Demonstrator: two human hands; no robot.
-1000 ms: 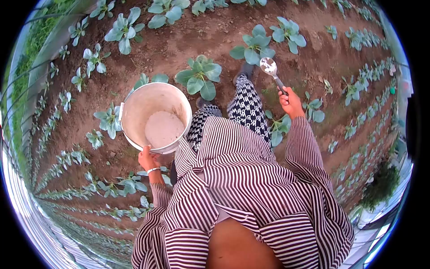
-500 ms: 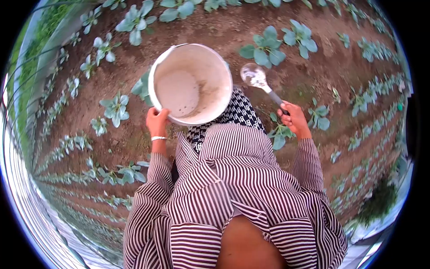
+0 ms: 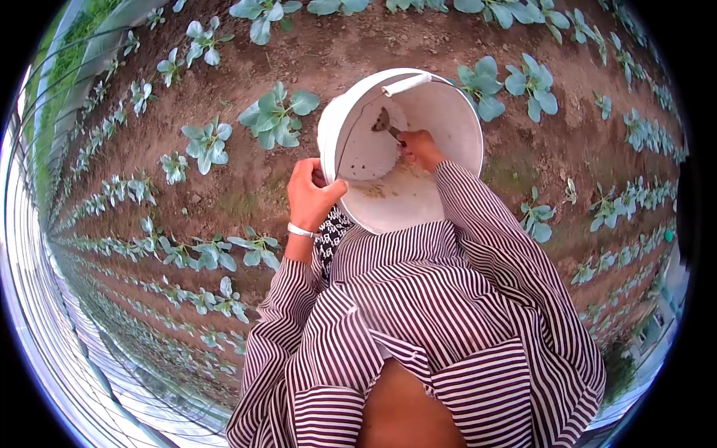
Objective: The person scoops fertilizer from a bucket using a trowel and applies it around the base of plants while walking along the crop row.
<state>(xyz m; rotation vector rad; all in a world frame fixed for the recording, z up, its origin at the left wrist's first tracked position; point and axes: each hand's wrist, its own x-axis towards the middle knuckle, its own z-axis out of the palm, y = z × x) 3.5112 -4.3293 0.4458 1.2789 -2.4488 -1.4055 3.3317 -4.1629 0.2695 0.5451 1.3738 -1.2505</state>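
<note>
A white bucket is tilted in front of my body, its handle lying across the upper rim. My left hand grips the bucket's rim at the lower left, with a white band on the wrist. Inside the bucket, my right hand is closed around the dark handle of a spoon. The spoon's head rests at or in the pale powder on the bucket's bottom. Dark specks show on the powder.
Leafy green plants grow in rows on brown soil on both sides. One plant stands right of my right sleeve. Patterned trousers show below the bucket. Greenhouse sheeting curves along the left edge.
The bucket has moved right and tilted toward my right side. My right hand has brought the spoon from outside into the bucket. The plants have shifted in view.
</note>
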